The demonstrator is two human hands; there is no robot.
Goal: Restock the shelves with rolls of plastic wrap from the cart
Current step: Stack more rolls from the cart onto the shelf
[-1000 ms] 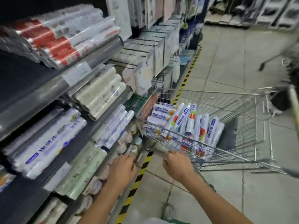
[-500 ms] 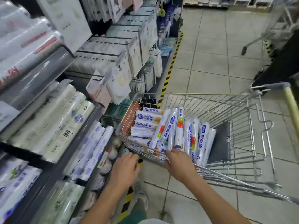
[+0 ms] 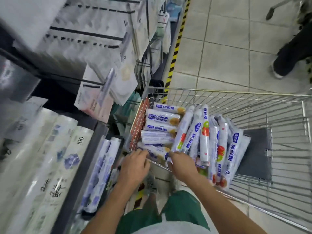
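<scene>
A wire shopping cart (image 3: 219, 93) stands beside the shelves and holds several white and blue rolls of plastic wrap (image 3: 204, 132), some lying crosswise, others leaning lengthwise. Both hands reach over the cart's near left corner. My left hand (image 3: 135, 166) curls its fingers over the left end of the nearest crosswise roll (image 3: 156, 152). My right hand (image 3: 181, 166) pinches that roll's right end between thumb and fingers. On the left, the shelves (image 3: 94, 146) carry similar rolls (image 3: 99, 173) lying lengthwise.
Larger white rolls (image 3: 55, 157) fill the shelf level at left, and boxed and hanging packs (image 3: 104, 92) sit further along. Yellow and black tape (image 3: 175, 53) marks the shelf base on the tiled floor. Another person's dark trouser leg and shoe (image 3: 290, 56) are at the upper right.
The view has tilted down and closer to the cart. Both hands moved from the cart's near rim forward onto the nearest crosswise roll.
</scene>
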